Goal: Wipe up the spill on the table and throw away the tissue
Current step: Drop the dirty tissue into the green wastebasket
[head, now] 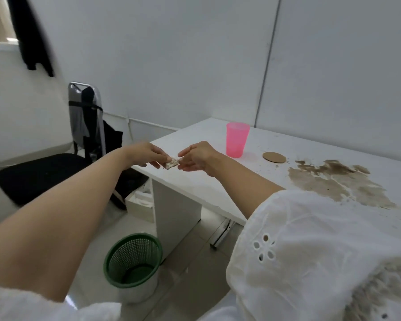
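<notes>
Your left hand and right hand meet above the table's left edge, each pinching one end of a small, crumpled tissue stained brown. The fingertips of both hands are closed narrowly on the wad, which hangs between them, just clear of the white table near its front-left corner. Both forearms are bare and stretch forward; white sleeves with eyelet embroidery cover your upper arms, the right one marked with a brownish smear.

Just beyond your right hand, a translucent pink cup stands upright near the table's far-left corner. Beside it, toward the middle of the table, a round brown coaster lies flat. Farther along toward the right edge, a wide brown spill spreads across the tabletop, with dark specks scattered around it; it remains unwiped.

On the floor below your left forearm, by the table's white side panel, a green mesh wastebasket stands open, well apart from the tissue. Under the table sits a white box. A black office chair stands to the left, and a dark garment hangs on the wall above it.
</notes>
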